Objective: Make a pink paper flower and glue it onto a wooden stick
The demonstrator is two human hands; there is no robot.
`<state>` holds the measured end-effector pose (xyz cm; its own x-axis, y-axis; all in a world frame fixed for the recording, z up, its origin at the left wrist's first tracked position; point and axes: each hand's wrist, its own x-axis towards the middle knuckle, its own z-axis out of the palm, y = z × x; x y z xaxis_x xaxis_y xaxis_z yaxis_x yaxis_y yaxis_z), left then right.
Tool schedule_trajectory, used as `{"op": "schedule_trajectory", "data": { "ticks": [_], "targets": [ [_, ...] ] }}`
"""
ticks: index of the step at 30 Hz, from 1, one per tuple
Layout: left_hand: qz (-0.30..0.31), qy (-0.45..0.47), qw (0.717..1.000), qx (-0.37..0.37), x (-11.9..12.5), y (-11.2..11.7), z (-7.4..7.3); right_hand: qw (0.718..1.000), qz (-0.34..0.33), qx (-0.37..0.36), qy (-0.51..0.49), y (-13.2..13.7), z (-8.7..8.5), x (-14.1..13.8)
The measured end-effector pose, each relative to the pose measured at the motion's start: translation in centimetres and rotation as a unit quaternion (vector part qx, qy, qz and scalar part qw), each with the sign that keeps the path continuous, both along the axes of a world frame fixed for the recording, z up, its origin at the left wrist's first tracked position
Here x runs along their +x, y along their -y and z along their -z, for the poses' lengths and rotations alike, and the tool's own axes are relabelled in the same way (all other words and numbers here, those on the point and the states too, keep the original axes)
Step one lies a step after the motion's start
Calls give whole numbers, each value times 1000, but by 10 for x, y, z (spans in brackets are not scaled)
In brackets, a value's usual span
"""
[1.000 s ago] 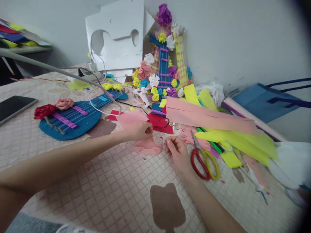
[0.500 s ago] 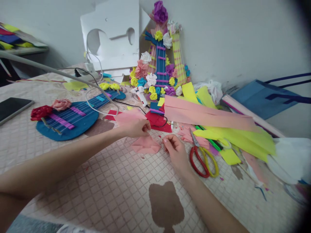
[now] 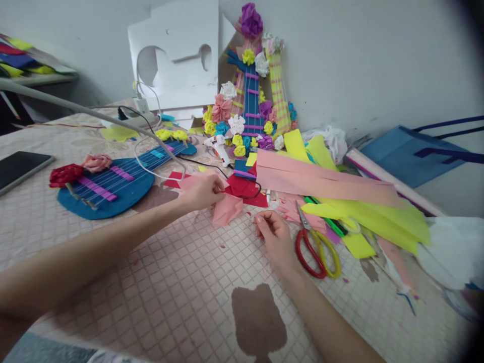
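Observation:
Between the thumb and fingers of my left hand [image 3: 206, 192] is the upper edge of a small pink crepe paper piece [image 3: 227, 209], which hangs down and flares toward the tablecloth. My right hand [image 3: 273, 229] is curled with thumb and fingertips together, a short way to the right of the paper. What those fingertips hold, if anything, is too small to make out. Scissors [image 3: 316, 247] with one red and one yellow handle lie just right of my right hand. Red paper [image 3: 245, 187] and another pink sheet [image 3: 192, 180] lie behind my left hand.
A blue paper guitar [image 3: 128, 201] with crepe flowers lies at left, near a phone [image 3: 22, 169]. A white glue gun [image 3: 219, 148] and its cord stand behind. Pink [image 3: 321, 176] and yellow crepe strips [image 3: 385, 219] cover the right side. Flower-decorated guitars [image 3: 251, 101] lean on the wall.
My left hand has shifted left and slightly up, and the pink paper has moved from lying spread to hanging from it. My right hand stays almost where it was.

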<state>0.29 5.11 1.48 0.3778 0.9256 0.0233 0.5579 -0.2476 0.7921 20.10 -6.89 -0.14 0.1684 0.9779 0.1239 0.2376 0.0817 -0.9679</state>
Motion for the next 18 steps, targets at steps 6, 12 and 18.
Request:
{"op": "schedule_trajectory", "data": {
  "ticks": [6,12,18],
  "targets": [
    [-110,130,975,-146,-5,23,6,981,-23,114,153,13,-7,-12],
    [-127,295,923,-212,8,50,8,928,-69,198,308,22,-7,-32],
    [-126,390,885,-219,17,71,2,883,-36,185,429,16,-2,-35]
  ]
}}
